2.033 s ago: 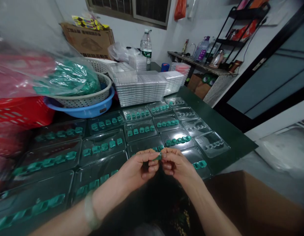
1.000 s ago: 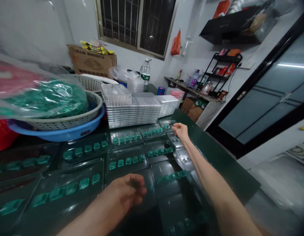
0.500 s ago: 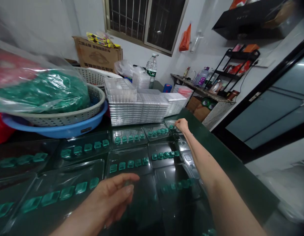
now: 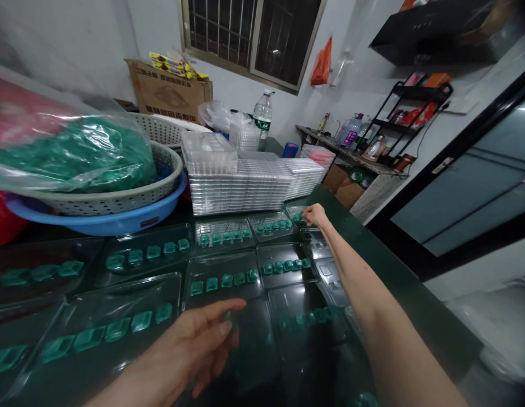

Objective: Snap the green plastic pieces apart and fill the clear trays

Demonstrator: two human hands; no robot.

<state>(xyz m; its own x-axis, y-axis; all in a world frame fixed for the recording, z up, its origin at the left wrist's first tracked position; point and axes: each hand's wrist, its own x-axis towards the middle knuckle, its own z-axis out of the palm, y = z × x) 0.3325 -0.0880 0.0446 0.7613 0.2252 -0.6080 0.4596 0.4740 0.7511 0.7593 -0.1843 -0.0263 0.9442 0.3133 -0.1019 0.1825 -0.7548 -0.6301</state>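
Clear plastic trays (image 4: 220,261) lie side by side on the dark green table, most bearing a row of small translucent green plastic pieces (image 4: 212,284). At the far right of the back row, my right hand (image 4: 315,214) reaches down with its fingertips pinched, right beside a green piece (image 4: 297,217) in the last tray. What is between those fingertips is hidden. My left hand (image 4: 203,342) hovers over the near trays, thumb and forefinger closed around a small greenish piece (image 4: 229,318), partly covered by the thumb; the other fingers curl beneath, blurred.
Behind the trays stand stacks of clear plastic boxes (image 4: 241,189) and a water bottle (image 4: 263,116). To the left, a blue basin (image 4: 160,217) holds a grey basket (image 4: 167,195) with a bag of green pieces (image 4: 88,152). A cardboard box (image 4: 171,93) sits behind.
My left hand has shifted slightly right. My right hand stays at the far-right tray, almost unmoved, still pinched.
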